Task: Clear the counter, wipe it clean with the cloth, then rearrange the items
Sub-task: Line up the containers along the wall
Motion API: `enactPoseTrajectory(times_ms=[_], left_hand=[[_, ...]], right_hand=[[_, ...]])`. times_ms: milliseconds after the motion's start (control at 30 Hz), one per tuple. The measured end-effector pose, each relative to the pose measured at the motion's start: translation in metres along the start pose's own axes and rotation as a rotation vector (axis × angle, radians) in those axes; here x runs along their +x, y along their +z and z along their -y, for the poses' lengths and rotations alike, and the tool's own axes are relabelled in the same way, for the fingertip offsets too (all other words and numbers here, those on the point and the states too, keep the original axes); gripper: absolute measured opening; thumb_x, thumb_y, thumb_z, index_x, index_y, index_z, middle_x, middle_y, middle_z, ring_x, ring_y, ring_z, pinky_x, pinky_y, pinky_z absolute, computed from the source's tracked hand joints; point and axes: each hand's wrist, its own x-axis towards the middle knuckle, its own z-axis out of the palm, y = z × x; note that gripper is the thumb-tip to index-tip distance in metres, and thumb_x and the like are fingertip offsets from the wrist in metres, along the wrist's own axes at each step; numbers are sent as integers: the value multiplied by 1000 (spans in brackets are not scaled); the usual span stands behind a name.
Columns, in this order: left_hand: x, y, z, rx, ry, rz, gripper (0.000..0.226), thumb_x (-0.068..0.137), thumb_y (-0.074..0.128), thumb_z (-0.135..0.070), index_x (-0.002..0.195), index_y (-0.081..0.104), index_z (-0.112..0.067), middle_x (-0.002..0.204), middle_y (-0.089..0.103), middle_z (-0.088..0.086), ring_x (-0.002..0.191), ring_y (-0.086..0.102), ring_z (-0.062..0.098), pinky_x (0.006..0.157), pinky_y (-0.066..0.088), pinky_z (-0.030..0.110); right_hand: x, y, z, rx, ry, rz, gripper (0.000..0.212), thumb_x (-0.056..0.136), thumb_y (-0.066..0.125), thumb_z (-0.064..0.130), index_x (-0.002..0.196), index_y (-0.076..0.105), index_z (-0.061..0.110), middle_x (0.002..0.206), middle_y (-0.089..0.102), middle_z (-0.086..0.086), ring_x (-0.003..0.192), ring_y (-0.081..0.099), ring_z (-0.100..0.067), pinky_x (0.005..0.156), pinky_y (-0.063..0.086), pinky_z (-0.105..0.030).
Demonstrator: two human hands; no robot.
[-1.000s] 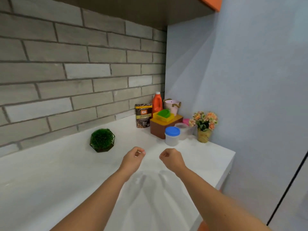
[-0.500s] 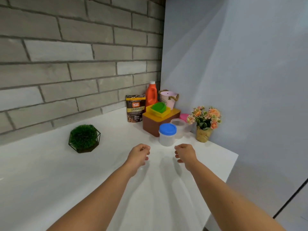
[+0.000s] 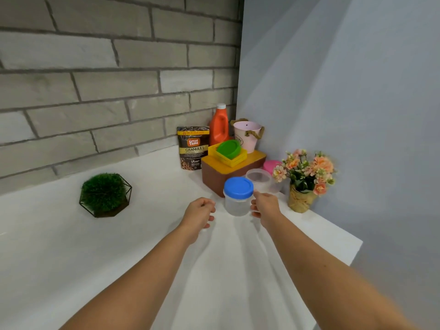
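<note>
A clear jar with a blue lid (image 3: 238,196) stands on the white counter (image 3: 147,234), in front of a brown box with a yellow lid (image 3: 214,177). My right hand (image 3: 266,206) is at the jar's right side, thumb and fingers curled against its wall. My left hand (image 3: 200,211) hovers just left of the jar, fingers loosely curled, holding nothing. No cloth is in view.
In the corner stand a coffee granules pouch (image 3: 193,148), an orange bottle (image 3: 219,127), a pink bucket (image 3: 247,135), a green lid on a yellow tray (image 3: 229,150), a clear tub (image 3: 260,179), a pink lid (image 3: 271,165) and a flower pot (image 3: 304,184). A grass ball (image 3: 104,194) sits left.
Both hands have reached forward towards the corner. My right hand has come up against the blue-lidded jar, and my left hand has closed in on its left side.
</note>
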Motion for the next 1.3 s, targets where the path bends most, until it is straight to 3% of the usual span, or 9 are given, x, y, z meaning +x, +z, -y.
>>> enactPoseTrajectory(times_ms=[100, 367, 600, 700, 833, 900, 967, 1100, 1300], left_hand=[[5, 5, -1, 1, -7, -16, 14, 96, 45, -20, 96, 57, -13, 86, 56, 0, 75, 55, 16, 66, 45, 27], [7, 17, -4, -22, -38, -65, 23, 93, 50, -37, 102, 54, -16, 102, 55, 4, 90, 55, 21, 72, 46, 31], [8, -3, -6, 98, 36, -138, 88, 71, 74, -48, 141, 29, -20, 140, 40, 7, 122, 47, 25, 97, 43, 38], [4, -18, -6, 157, 8, -167, 89, 70, 74, -51, 140, 29, -19, 136, 44, 7, 117, 50, 27, 94, 46, 39], [-3, -41, -4, 182, -148, -223, 66, 78, 70, -40, 126, 43, -5, 126, 51, 12, 103, 52, 27, 72, 45, 33], [-4, -50, -5, 134, -196, -244, 58, 79, 71, -33, 121, 48, 0, 120, 54, 16, 91, 54, 27, 62, 45, 32], [-6, -55, -8, 70, -229, -204, 54, 81, 71, -26, 120, 47, 2, 110, 54, 15, 82, 53, 25, 61, 47, 32], [-7, -57, -11, -76, -295, -115, 48, 83, 69, -17, 122, 47, 1, 110, 50, 16, 90, 52, 26, 73, 49, 36], [-4, -60, -12, -148, -320, -88, 45, 83, 69, -11, 122, 50, 1, 109, 51, 13, 89, 54, 25, 59, 51, 33]], right_hand=[[8, 1, 1, 62, 34, 32, 13, 95, 51, 16, 91, 54, 5, 69, 51, -10, 58, 46, -18, 52, 40, -27], [5, 5, -1, 167, 80, 224, 19, 91, 49, 5, 72, 50, 6, 60, 45, -9, 50, 42, -16, 47, 41, -26], [-41, 18, -14, 173, 113, 394, 21, 94, 48, 9, 74, 53, 5, 63, 50, -7, 53, 47, -16, 50, 48, -25], [-62, 30, -20, 121, 131, 487, 23, 95, 50, 15, 73, 53, 8, 66, 52, -5, 58, 49, -16, 61, 45, -29], [-82, 38, -29, 45, 164, 595, 18, 93, 53, 14, 76, 57, 7, 69, 56, -6, 60, 51, -17, 64, 49, -31], [-86, 34, -31, -51, 162, 536, 14, 89, 54, 8, 75, 55, 6, 65, 53, -7, 56, 50, -20, 59, 49, -33], [-76, 25, -32, -73, 82, 286, 12, 86, 52, 1, 75, 52, 5, 65, 50, -11, 52, 47, -21, 53, 46, -33], [-44, 3, -15, -26, -104, -192, 25, 88, 44, 5, 109, 55, -3, 108, 58, -22, 85, 51, -29, 79, 49, -43], [-22, -7, 10, -17, -145, -144, 40, 95, 38, 14, 134, 42, 2, 115, 48, -16, 104, 47, -28, 80, 40, -33]])
